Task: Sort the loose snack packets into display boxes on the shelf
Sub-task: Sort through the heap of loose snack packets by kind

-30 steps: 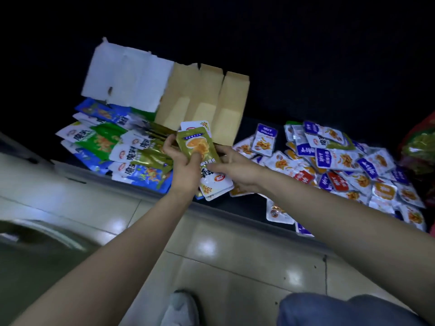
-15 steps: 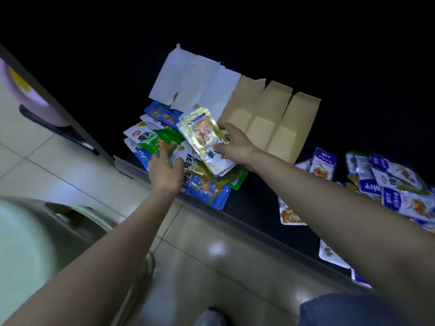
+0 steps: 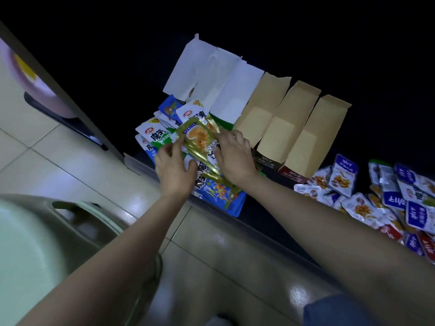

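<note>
Gold-green foil is what both hands are busy with right now: a little stack of gold-green packets [image 3: 200, 137] held just over the blue and white heap [image 3: 217, 196] at the left end of the shelf [image 3: 259, 223], close to its front edge. The left hand [image 3: 175, 168] pinches the stack's left edge, fingers half curled, thumb lying along the lower side. The right hand [image 3: 235, 158] is wrapped over the right side, fingers bent down onto the foil (its thumb is hidden, so I can't say what's underneath).

Looks to me like the squaring-up step, getting one flavour stacked neatly before it goes in a box. Right behind the hands, toward the back edge, is the white box [image 3: 211, 83] with its flaps up, and beside it the kraft boxes [image 3: 289, 128]. Next move probably needs the stack kept tight and tipped into one of those without fanning out. Plenty left, judging by the loose pile [image 3: 376, 203] at the shelf's right end.
</note>
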